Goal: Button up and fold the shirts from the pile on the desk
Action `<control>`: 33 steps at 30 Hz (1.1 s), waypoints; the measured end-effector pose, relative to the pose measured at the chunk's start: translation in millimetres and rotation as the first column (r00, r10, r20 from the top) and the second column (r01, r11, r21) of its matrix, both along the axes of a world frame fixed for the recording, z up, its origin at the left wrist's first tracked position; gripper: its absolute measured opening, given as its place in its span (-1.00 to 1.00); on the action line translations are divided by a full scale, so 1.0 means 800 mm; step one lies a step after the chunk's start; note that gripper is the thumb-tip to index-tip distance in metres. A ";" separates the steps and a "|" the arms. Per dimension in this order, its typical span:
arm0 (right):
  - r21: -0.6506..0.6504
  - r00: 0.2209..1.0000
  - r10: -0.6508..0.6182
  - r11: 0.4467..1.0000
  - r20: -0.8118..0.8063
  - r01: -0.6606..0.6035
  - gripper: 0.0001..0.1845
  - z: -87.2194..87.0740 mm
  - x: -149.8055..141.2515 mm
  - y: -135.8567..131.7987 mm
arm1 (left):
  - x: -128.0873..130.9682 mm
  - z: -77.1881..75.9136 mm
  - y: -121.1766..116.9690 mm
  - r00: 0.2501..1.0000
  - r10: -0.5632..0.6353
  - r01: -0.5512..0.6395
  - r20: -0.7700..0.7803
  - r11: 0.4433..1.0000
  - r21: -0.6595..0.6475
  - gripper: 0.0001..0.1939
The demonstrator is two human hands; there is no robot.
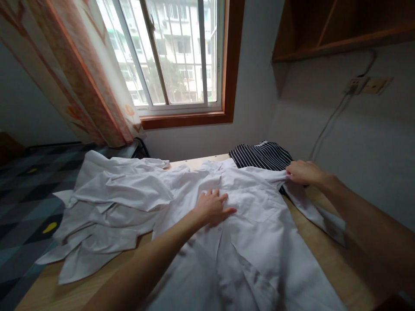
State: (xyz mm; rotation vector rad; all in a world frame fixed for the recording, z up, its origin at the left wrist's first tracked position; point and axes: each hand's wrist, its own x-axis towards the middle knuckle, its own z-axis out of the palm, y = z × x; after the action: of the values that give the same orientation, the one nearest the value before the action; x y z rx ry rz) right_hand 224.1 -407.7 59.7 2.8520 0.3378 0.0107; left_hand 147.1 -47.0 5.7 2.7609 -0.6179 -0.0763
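Observation:
A white button-up shirt (259, 207) lies spread over the wooden table, its front facing up and its lower part nearest me. My left hand (213, 207) rests on the middle of its front, fingers spread beside the button strip. At the right, my right hand (303, 172) pinches the shirt near the shoulder and top of the sleeve. The rest of that sleeve (319, 216) hangs from the pinch and trails along the table. Left of the shirt is a crumpled pile of white cloth (113, 207); where it meets the shirt, I cannot tell them apart.
Black-and-white striped fabric (261, 154) lies at the table's back right. A bed with a dark checked cover (22, 207) adjoins the wooden table (106, 270) on the left. Behind are a curtain (97, 86) and a window (178, 56). A cable (327, 123) hangs from the wall socket.

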 end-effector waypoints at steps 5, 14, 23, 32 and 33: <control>0.343 0.889 0.252 0.854 0.383 -0.390 -0.52 -0.005 0.010 0.139 | 0.068 0.010 0.015 0.976 0.125 -0.067 0.180 0.953 -0.294 -0.55; 0.390 0.928 0.368 0.864 -0.060 -0.318 -0.30 -0.115 0.025 0.214 | 0.085 -0.038 0.066 0.986 0.165 -0.169 0.039 0.972 0.166 -0.21; 0.562 0.996 0.091 0.824 -0.005 -0.072 -0.61 -0.087 0.043 0.247 | 0.111 0.012 0.058 0.975 0.219 -0.215 -0.031 0.972 0.094 -0.56; 0.643 0.966 -0.200 0.765 0.165 0.048 -0.72 -0.109 0.046 0.317 | 0.152 -0.033 0.009 0.897 0.427 -0.384 0.114 0.880 -0.279 -0.73; 0.633 0.964 -0.194 0.774 0.181 0.037 -0.72 -0.110 0.044 0.318 | 0.150 -0.037 0.009 0.899 0.420 -0.376 0.124 0.886 -0.271 -0.76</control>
State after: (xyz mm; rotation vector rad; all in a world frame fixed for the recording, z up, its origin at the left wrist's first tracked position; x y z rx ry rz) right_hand 259.1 -153.5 -28.1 3.4722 0.1104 0.5384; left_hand 267.3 -39.6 -24.1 2.6095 -0.0746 0.3238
